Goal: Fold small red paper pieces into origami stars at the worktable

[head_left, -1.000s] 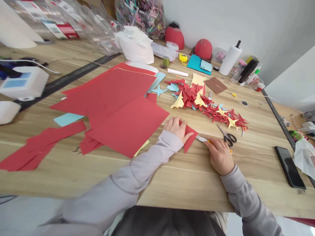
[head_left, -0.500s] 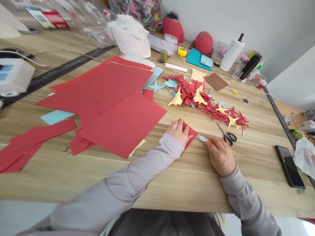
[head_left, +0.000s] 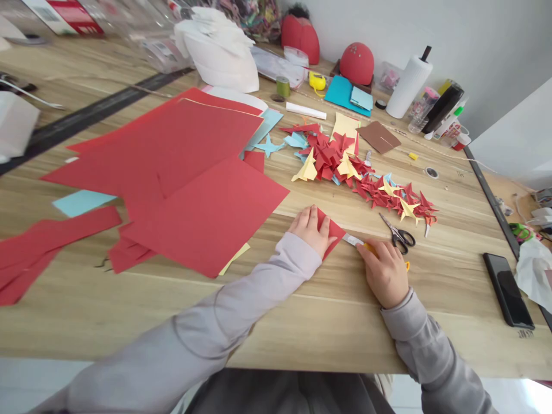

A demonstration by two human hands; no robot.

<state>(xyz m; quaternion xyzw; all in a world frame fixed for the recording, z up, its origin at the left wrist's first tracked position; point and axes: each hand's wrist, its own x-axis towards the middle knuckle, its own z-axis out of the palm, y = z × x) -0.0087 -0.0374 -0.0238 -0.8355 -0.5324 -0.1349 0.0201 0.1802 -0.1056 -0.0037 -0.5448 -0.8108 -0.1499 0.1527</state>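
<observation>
Two bare hands on a light wood-grain table [head_left: 276,328], both in grey sleeves. Right hand [head_left: 385,275]: fingers closed around a utility knife [head_left: 354,240] with a yellow-orange handle, its metal end pointing left and reaching the edge of the paper. Left hand [head_left: 307,229]: flat, not gripping, resting on a folded red paper piece [head_left: 333,233]. This piece lies between the hands, partly under the left palm, its edge touching or just beside the knife's metal end.

Nearby items: one pair of black-handled scissors [head_left: 399,240], just beyond the right hand; one heap of folded red, yellow and blue paper shapes [head_left: 349,172], farther off; several large red paper sheets [head_left: 202,215], just left of the left hand; two long red paper strips [head_left: 52,247], at the far left; one black smartphone [head_left: 508,290], lying to the right; one white paper towel roll [head_left: 409,86], near the wall.
</observation>
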